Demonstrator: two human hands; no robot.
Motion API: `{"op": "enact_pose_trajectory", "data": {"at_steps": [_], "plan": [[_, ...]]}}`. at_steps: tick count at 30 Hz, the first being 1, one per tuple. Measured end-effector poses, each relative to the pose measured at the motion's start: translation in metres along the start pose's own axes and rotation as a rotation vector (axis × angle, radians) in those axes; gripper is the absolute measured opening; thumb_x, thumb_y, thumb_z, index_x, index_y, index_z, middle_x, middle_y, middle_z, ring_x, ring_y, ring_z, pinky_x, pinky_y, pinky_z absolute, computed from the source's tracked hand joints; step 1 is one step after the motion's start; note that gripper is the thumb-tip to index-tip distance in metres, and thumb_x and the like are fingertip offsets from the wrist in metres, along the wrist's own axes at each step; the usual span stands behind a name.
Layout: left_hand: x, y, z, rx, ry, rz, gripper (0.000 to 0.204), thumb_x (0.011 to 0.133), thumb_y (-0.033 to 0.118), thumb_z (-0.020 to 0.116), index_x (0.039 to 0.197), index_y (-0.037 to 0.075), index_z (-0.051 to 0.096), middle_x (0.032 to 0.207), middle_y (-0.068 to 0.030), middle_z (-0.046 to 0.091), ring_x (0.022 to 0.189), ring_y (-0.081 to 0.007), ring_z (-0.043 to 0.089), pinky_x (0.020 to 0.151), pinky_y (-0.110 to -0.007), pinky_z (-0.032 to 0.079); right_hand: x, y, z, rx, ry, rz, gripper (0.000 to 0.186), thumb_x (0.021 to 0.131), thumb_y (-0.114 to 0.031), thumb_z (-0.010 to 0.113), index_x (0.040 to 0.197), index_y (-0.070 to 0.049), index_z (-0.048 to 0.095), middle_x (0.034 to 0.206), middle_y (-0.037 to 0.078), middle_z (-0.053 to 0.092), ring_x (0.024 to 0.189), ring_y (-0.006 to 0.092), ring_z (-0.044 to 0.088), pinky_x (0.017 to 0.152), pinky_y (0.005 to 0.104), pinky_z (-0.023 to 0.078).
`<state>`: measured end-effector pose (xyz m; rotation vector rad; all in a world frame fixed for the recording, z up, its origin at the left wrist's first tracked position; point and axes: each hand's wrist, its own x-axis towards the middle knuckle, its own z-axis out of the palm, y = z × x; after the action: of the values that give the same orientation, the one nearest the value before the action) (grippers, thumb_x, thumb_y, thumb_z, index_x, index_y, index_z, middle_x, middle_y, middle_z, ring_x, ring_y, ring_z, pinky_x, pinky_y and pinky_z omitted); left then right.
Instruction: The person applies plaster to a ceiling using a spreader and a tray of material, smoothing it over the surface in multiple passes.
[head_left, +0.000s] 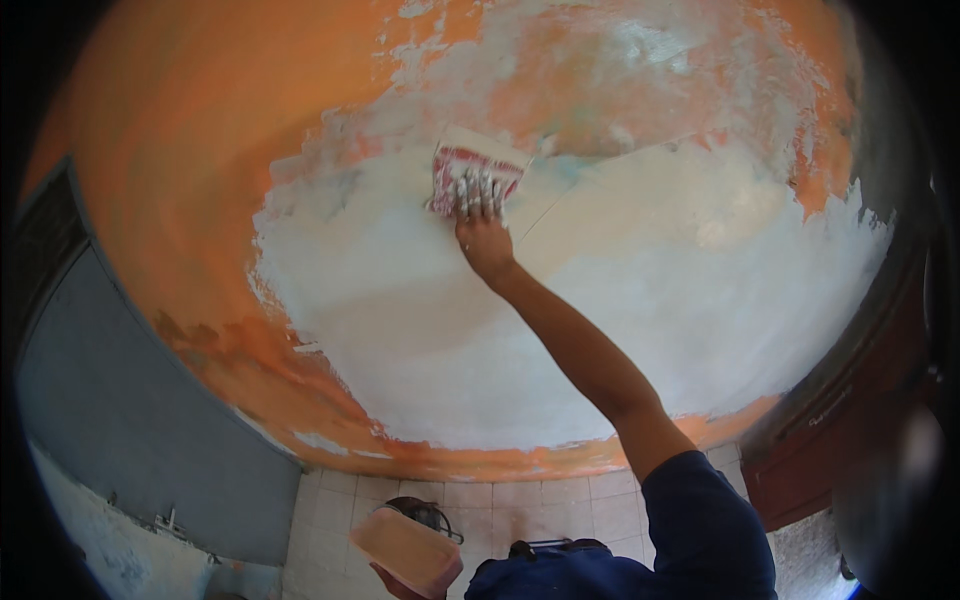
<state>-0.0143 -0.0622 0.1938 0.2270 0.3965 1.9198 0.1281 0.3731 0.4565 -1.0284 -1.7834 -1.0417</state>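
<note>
My right hand (482, 215), its fingers coated in white paste, presses a flat red-and-white spreader (470, 165) against the wall. Fingers lie over the spreader's face; the thumb is hidden. Around it spreads a broad patch of pale filler (430, 330) on the orange wall (190, 130). At the lower edge, a pale rectangular tub (408, 548) is held up in front of my body by my left hand (393, 583), of which only a small part shows beneath it. The tub's contents cannot be made out clearly.
A grey door or panel (150, 400) stands on the left. On the right is a dark red wooden piece (840, 430). Below the wall, a dark round object (425, 513) sits on the white floor tiles (515, 495), partly behind the tub. Thinner, streaky filler (640, 60) covers the upper wall.
</note>
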Motion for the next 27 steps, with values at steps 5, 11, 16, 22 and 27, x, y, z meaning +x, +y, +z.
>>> {"op": "enact_pose_trajectory", "data": {"at_steps": [5,11,16,22,27], "plan": [[0.012,-0.009,0.033,0.107,0.066,0.103,0.069,0.087,0.061,0.03,0.135,0.012,0.034,0.128,-0.0102,0.046,0.111,-0.0298,0.05,0.088,-0.048,0.044,-0.05,-0.056,0.01,0.413,-0.846,0.032,0.045,0.078,-0.007,0.048,0.121,0.008,0.047,0.124,0.03,0.046,0.116,0.0415,0.045,0.099,0.0465,0.036],[0.003,0.001,0.035,0.1,0.083,0.163,0.067,0.089,0.058,0.03,0.133,0.009,0.034,0.127,-0.0116,0.047,0.107,-0.029,0.052,0.085,-0.046,0.047,-0.115,-0.075,-0.01,0.547,-0.256,-0.088,0.039,0.073,0.001,0.049,0.112,0.003,0.054,0.115,0.028,0.052,0.108,0.0371,0.051,0.093,0.0413,0.043],[-0.006,-0.005,0.027,-0.017,0.01,0.117,0.068,0.088,0.058,0.032,0.136,0.01,0.031,0.13,-0.0125,0.043,0.111,-0.0309,0.048,0.088,-0.049,0.043,-0.025,-0.014,-0.048,0.465,-0.025,0.046,0.051,0.069,0.001,0.05,0.12,0.001,0.048,0.122,0.026,0.049,0.113,0.0399,0.047,0.098,0.0428,0.039],[-0.005,-0.008,0.004,-0.295,-0.189,-0.055,0.074,0.085,0.061,0.038,0.14,0.013,0.026,0.138,-0.0132,0.035,0.123,-0.0367,0.037,0.097,-0.056,0.032,0.049,0.001,-0.016,0.152,0.107,-0.052,0.045,0.077,-0.006,0.047,0.12,0.007,0.047,0.129,0.027,0.042,0.12,0.0412,0.042,0.1,0.0467,0.035],[0.014,-0.01,0.05,0.139,0.29,0.198,0.066,0.09,0.057,0.027,0.132,0.007,0.034,0.123,-0.0139,0.048,0.1,-0.0275,0.057,0.078,-0.043,0.052,-0.017,-0.055,0.023,0.273,-0.195,-0.123,0.04,0.079,-0.006,0.048,0.117,0.004,0.052,0.122,0.025,0.05,0.115,0.0359,0.048,0.098,0.0413,0.038]]}}
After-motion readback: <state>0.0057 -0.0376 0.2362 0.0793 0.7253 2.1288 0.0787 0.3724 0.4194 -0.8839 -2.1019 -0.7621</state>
